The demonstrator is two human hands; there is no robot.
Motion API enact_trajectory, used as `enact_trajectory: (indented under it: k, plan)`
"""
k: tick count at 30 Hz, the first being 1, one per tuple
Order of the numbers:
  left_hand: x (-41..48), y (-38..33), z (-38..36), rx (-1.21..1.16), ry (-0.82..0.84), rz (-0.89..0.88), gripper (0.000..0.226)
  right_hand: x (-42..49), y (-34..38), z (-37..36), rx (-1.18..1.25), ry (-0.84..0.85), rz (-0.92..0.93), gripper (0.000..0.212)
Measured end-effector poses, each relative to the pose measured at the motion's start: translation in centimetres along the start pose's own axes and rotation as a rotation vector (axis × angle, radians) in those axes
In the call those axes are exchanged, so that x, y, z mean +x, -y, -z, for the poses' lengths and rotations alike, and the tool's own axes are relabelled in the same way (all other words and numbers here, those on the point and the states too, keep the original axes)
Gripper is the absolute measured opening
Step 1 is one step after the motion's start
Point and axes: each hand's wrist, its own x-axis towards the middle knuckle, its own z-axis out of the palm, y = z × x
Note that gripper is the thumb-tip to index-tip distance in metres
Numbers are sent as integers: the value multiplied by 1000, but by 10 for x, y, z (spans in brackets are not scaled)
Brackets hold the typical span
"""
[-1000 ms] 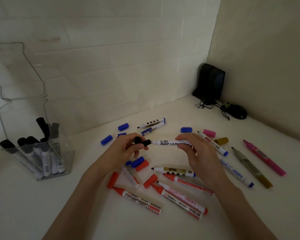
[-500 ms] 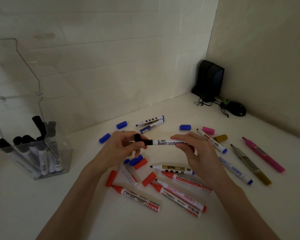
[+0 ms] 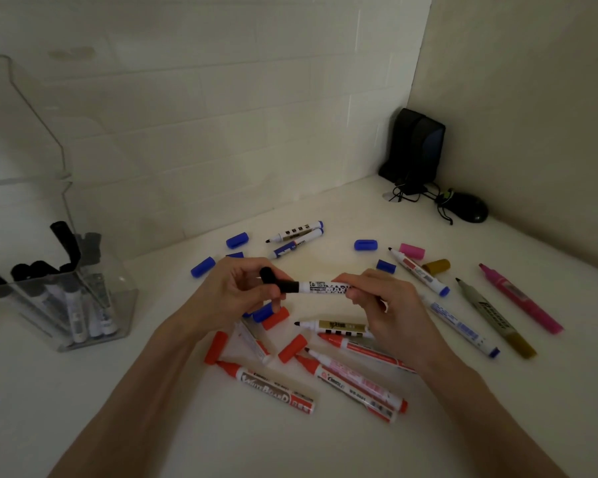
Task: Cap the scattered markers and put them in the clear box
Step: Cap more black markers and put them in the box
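Observation:
Both hands hold one black marker point(image 3: 320, 287) level above the white table. My left hand point(image 3: 233, 291) grips its black cap point(image 3: 273, 279), which sits at the marker's left end. My right hand point(image 3: 382, 305) pinches the white barrel. Uncapped red markers point(image 3: 277, 388), blue markers point(image 3: 458, 322), a gold one point(image 3: 494, 317) and a pink one point(image 3: 522, 298) lie scattered below and to the right. Loose blue caps point(image 3: 237, 239) and red caps point(image 3: 215, 347) lie among them. The clear box point(image 3: 94, 301) stands at the left with several black-capped markers inside.
A black speaker point(image 3: 416, 150) and a black mouse point(image 3: 468, 207) with tangled cable sit in the far right corner. A tiled wall runs behind the table and a plain wall stands on the right. The clear box's lid point(image 3: 21, 115) stands raised behind it.
The black cap has gone from just off the tip to pressed onto the marker's left end. Both hands stayed in the same place above the scattered markers.

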Motion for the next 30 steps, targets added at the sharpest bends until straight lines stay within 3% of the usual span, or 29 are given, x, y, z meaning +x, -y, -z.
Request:
enact_trajectory:
  k: [9, 17, 23, 30]
  plan:
    - [10, -6, -3, 5, -62, 7, 22, 6, 3, 6, 102, -69, -81, 25]
    - [7, -2, 1, 26, -143, -20, 26, 7, 2, 9, 20, -145, -67, 24]
    - [9, 4, -7, 354, -169, 22, 20, 7, 3, 8, -54, -199, -2, 23]
    - [10, 3, -12, 511, -156, -48, 25, 7, 5, 1, -128, -230, 82, 25]
